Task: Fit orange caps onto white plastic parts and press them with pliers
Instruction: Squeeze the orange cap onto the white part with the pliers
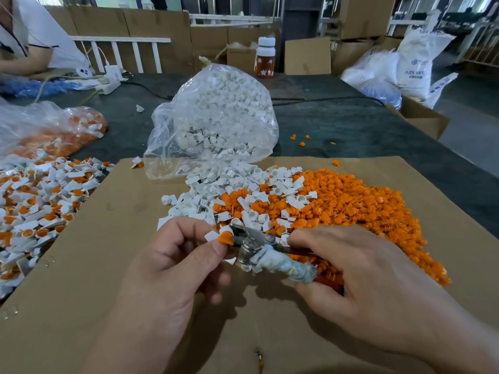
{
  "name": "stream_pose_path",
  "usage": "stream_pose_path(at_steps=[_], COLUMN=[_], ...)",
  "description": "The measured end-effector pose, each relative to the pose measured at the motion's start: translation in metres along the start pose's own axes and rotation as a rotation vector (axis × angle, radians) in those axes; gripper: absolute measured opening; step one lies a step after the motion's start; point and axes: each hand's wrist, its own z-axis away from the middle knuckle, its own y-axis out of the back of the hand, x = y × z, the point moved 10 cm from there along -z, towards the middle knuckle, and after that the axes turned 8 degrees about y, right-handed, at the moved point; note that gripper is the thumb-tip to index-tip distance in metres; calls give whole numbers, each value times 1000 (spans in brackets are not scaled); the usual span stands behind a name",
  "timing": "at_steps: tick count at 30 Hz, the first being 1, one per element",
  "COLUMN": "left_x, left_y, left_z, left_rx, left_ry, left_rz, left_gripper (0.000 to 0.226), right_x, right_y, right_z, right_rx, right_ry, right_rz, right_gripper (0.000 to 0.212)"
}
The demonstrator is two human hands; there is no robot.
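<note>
Orange cap (226, 237) seated on a white plastic part (211, 235): I see the pair pinched between the thumb and forefinger of the left hand (172, 263), held low over the cardboard sheet (108, 252), with the other left fingers curled loosely underneath. The metal nose of the pliers (256, 245) reaches in from the right, and the cap sits between the jaws. I cannot tell how hard they bear on it. The right hand (359, 279) grips the handles with its fingers wrapped round them. The handles are red, and one is bound near the pivot in grubby pale cloth or tape.

Just behind the hands lies a heap of loose orange caps (364, 206), its near edge hidden by the right hand. On its left it mixes with white parts (210, 190) spilling from a clear plastic bag (218, 117) at the sheet's far edge. Off the cardboard to the left is a pile of capped pieces (35, 206), and behind it a second bag (54, 130) of orange and white pieces. A few stray caps dot the dark worktop (351, 125).

Farther back stands a bottle (266, 56) with a white lid and white stars on its brown label. A power strip (108, 82) and another person's arm (24, 60) are at the far left. A white sack (415, 71) on the right reads "ABS" — the rest is too blurred to read.
</note>
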Motion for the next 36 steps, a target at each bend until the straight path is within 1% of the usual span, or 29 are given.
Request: stream_pose_path(at_steps=[1,2,3,5,8,9,11,12,13,15,18,20,21,22,24,28,30,31,32,33,36], left_x=[0,1,1,2,0,0,-2,-2,-2,1,0,-1,-2,-2,-2,-1,1,1,2,1,-1], left_y=[0,-1,-2,-3,-2,-2,-3,-4,-3,-3,-4,-7,-7,-8,-7,-7,-9,-9,-9,-9,-10], left_z=[0,1,1,1,1,0,0,0,0,1,2,1,1,2,2,2,2,3,3,3,4], left_rx=[-6,-5,-12,-28,-34,-38,-41,-45,-36,-29,-36,-49,-52,-54,-45,-48,-62,-65,-60,-64,-58], left_ry=[-12,-10,-9,-12,-5,0,18,23,20,12,8,16,11,2,-10,-9,-5,-9,-1,2,12], left_rz=[2,7,3,-9,-25,-24,-33,-27,-9,10,14,9,-7,-13,-4,6,-15,-14,2,18,37], left_gripper=[22,15,14,25,18,13,20,18,9,4,14,13,18,18,2,3,16,15,8,6,6], right_x=[0,0,1,1,1,1,4,5,6,6,5,5,5,5,5,2,0,-1,-2,-1,0], right_y=[0,-1,-1,-3,-7,-10,-17,-19,-20,-22,-27,-31,-32,-33,-33,-33,-33,-32,-32,-32,-31], right_z=[0,0,0,0,-1,-2,-2,-1,0,-1,-2,-3,-3,-4,-4,-4,-5,-5,-6,-6,-6], right_rx=[-5,-11,-14,-27,-70,-94,-137,-149,-158,-177,-213,-242,-251,-251,-240,-226,-222,-216,-214,-217,-210], right_ry=[3,3,1,-8,-7,-10,-20,-23,-25,-30,-23,-20,-21,-17,-13,-22,-20,-15,-11,-11,-11], right_rz=[-9,-20,-24,-11,-3,-19,-68,-85,-88,-80,-57,-14,20,55,101,78,71,70,73,78,80], right_gripper=[37,37,38,40,42,45,58,64,68,68,67,70,74,77,80,74,72,74,76,78,81])
